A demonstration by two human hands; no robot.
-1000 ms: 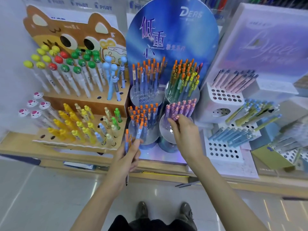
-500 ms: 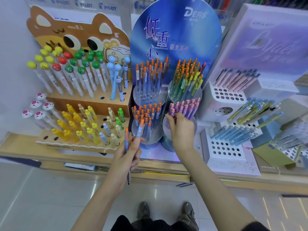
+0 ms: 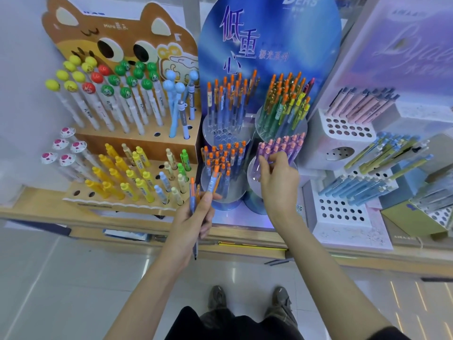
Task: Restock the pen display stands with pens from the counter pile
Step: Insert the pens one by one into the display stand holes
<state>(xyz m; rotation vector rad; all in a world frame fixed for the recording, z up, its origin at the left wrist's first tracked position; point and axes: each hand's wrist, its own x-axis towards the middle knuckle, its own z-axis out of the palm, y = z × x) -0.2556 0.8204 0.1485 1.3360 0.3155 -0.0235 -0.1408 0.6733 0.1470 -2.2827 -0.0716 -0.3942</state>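
My left hand grips a few blue pens with orange caps, their tips pointing down, just in front of the lower left round holder, which is full of the same pens. My right hand reaches into the lower right round holder, its thumb and fingers pinching one of the purple pens standing there. Both holders belong to the blue oval display stand. Its two upper holders carry blue-orange and green-yellow pens.
A brown cat-shaped stand on the left holds ball-topped and yellow pens, with some holes unfilled. White cube stands with pastel pens are on the right. The wooden counter edge runs below, above the tiled floor and my shoes.
My right hand has stayed at the purple pens, its fingers shifting slightly among them. My left hand keeps the same pens in place. The view has drawn a little closer.
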